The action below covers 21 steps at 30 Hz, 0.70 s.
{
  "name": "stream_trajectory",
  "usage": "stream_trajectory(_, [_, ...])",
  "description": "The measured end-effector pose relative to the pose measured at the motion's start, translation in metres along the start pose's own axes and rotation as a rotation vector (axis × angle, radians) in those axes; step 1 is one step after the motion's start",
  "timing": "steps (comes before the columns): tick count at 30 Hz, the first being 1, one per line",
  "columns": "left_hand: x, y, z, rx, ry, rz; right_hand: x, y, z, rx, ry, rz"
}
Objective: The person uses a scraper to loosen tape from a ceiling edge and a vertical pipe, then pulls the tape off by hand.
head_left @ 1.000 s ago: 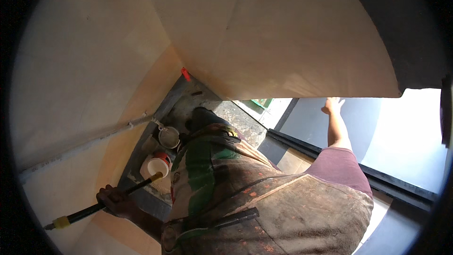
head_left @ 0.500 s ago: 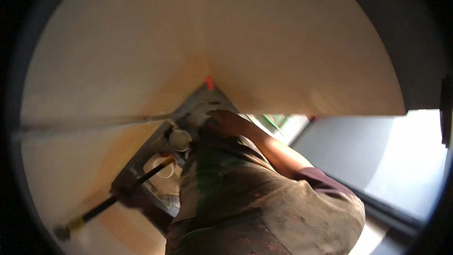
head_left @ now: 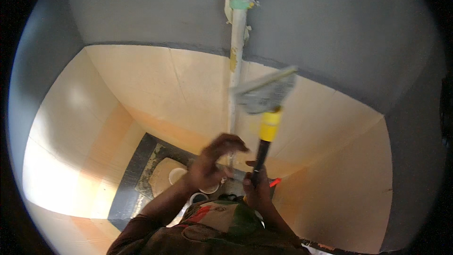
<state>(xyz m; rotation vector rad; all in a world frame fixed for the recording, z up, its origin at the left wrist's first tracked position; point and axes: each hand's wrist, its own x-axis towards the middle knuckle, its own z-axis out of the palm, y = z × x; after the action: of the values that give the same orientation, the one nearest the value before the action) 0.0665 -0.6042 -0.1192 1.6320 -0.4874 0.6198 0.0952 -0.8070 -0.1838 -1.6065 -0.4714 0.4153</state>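
My right hand (head_left: 257, 192) is wrapped round the black handle of a scraper (head_left: 265, 97), which stands upright in front of me. Its wide grey blade is at the top, blurred by motion, with a yellow collar under it. To the left of the handle, my left hand (head_left: 205, 164) is raised with its fingers curved and apart. Nothing shows in it, and a gap separates it from the handle.
A white pipe (head_left: 239, 30) with green tape runs up the wall, grey above and cream below. Lower down are a white round container (head_left: 177, 175), a tan sheet (head_left: 162, 174), a dark-rimmed container (head_left: 199, 198) and a small red object (head_left: 275, 182).
The scraper has passed from my left hand to my right and now points up. My view has swung from a cream corner to the wall with the pipe.
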Motion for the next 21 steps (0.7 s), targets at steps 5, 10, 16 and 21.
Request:
stream_trajectory(5, [0.074,0.057,-0.009,0.390,0.341,0.130,-0.031,-0.028,-0.073,-0.192,0.270,-0.417])
stream_trajectory(10, [0.166,0.101,-0.007,0.381,0.479,0.234,-0.053,-0.057,-0.110,-0.583,0.472,-0.407])
stream_trajectory(16, [0.195,0.096,0.001,0.318,0.443,0.259,-0.048,-0.042,-0.126,-0.542,0.449,-0.368])
stream_trajectory(21, [0.198,0.093,0.002,0.357,0.463,0.228,-0.031,-0.045,-0.123,-0.506,0.425,-0.431])
